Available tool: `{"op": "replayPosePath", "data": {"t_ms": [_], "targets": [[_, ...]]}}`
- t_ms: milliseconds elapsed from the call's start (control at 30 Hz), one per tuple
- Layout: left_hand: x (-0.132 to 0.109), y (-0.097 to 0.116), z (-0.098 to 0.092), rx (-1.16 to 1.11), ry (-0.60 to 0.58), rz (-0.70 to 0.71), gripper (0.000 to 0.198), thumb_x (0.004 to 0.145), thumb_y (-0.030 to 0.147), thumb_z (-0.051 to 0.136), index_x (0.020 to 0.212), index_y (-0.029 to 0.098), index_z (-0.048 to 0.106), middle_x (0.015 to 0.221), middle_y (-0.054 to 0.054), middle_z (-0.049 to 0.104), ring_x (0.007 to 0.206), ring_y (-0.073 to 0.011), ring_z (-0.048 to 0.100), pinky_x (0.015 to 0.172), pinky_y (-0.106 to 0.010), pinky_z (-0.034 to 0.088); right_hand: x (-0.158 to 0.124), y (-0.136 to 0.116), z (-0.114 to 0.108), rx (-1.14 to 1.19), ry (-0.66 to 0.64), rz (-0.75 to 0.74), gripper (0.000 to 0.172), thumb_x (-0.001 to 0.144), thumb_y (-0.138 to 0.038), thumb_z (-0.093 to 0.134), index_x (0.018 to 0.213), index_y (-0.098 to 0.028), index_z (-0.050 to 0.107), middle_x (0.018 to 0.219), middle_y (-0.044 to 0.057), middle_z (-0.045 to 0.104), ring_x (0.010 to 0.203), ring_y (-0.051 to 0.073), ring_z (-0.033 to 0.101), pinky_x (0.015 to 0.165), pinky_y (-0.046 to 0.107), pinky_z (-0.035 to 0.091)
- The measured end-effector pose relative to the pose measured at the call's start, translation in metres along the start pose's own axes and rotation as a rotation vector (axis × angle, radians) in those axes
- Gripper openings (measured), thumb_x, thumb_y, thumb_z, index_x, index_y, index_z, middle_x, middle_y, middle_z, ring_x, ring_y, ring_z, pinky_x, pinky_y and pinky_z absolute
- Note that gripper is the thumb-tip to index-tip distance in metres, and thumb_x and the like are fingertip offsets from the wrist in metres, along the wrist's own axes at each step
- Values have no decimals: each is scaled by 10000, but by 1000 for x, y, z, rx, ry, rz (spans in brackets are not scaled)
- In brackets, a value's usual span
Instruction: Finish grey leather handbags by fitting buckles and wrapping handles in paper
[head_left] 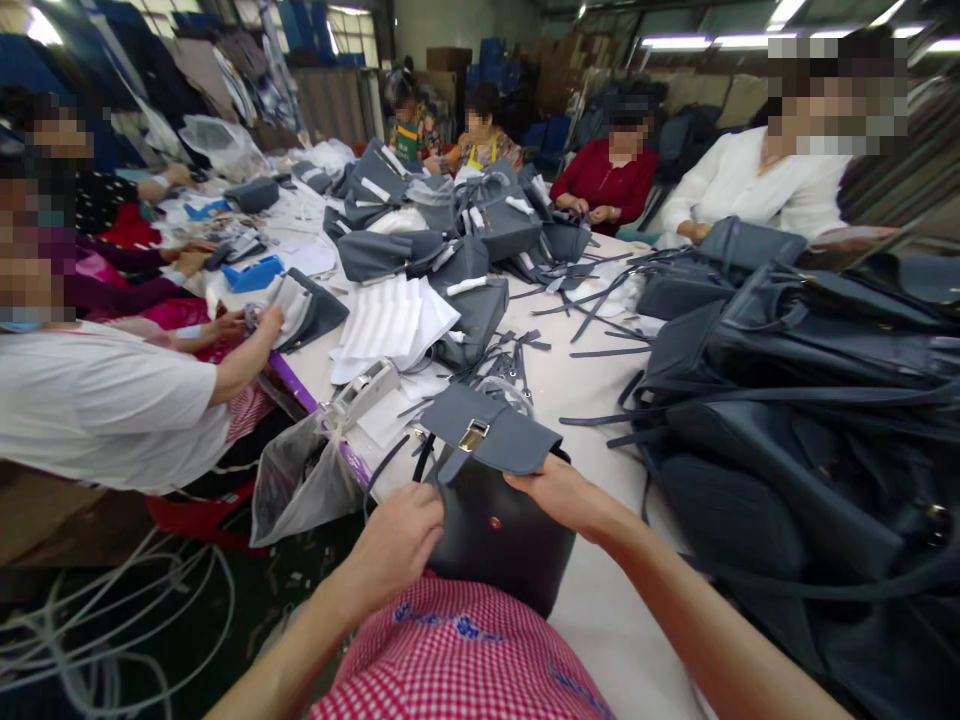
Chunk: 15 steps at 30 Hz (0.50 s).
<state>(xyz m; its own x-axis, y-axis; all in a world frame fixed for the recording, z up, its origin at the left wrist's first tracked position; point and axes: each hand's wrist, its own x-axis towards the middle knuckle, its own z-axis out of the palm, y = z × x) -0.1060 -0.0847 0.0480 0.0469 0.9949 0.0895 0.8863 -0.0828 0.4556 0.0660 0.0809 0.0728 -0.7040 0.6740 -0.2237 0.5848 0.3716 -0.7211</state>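
Note:
A dark backpack [491,545] stands upright against my checked apron [480,650] at the table edge. Its grey-blue flap [517,435] is lifted and carries a gold buckle [474,435] on a short strap. My right hand [559,492] grips the flap at its right corner, thumb on top and fingers hidden beneath. At the bag's left upper side, my left hand [401,535] is closed with its fingers curled against the edge; what they pinch is hidden. A small round stud [495,522] shows on the bag's front.
Dark bags [810,400] are heaped on the right, straps trailing over the white table [600,390]. More bags [480,230] and white foam sheets [390,320] lie ahead. A tape dispenser [364,395] and plastic bag [307,480] sit front left. Several co-workers sit around the table.

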Motion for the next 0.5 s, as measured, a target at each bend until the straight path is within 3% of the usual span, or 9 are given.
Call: {"op": "replayPosePath", "data": {"t_ms": [100,167,233,267,333,433,500], "targets": [[4,3,-22,-22,329,46,317,907,50,360,1078,167,600,1179,-123,621,1089,-219,587,908,-365,487,-13,-13,9,-202,91,11,229,881,-186,541,1046,-157,696,1046,147,740,973,271,690,852,385,515],[14,16,-37,-49,450,131,252,926,82,433,1082,191,598,1067,-78,671,986,-185,625,849,-318,501,-23,-23,20,-306,150,29,204,873,-139,545,1018,-134,689,952,176,740,894,299,699,783,405,520],[28,35,-50,-82,489,227,169,921,105,505,1006,204,612,857,-21,682,787,-152,628,726,-274,499,-29,-30,32,-380,205,18,179,865,-92,538,960,-137,682,891,166,734,848,294,694,734,389,520],[38,45,-56,-105,484,273,160,917,102,511,978,205,616,814,-12,676,749,-147,620,701,-270,496,-31,-32,39,-401,230,2,183,869,-73,522,928,-142,681,875,155,730,844,284,689,727,378,520],[62,65,-61,-145,422,344,184,904,86,499,986,198,621,920,-41,698,858,-171,635,779,-301,513,-30,-33,50,-412,269,-40,216,892,-57,485,890,-146,682,867,138,724,837,259,682,724,361,525],[106,86,-50,-98,154,469,241,885,110,534,1101,171,621,1219,-101,661,1152,-228,580,1018,-393,448,-28,-28,64,-364,296,-125,159,944,-170,524,1006,-150,669,990,107,703,868,212,670,749,350,548],[132,92,-32,-2,-61,558,198,893,173,569,1077,164,644,1167,-100,689,1210,-256,552,1075,-444,390,-28,-24,71,-320,303,-209,216,951,-297,564,1123,-186,632,1141,84,655,946,193,649,812,369,555]]}}
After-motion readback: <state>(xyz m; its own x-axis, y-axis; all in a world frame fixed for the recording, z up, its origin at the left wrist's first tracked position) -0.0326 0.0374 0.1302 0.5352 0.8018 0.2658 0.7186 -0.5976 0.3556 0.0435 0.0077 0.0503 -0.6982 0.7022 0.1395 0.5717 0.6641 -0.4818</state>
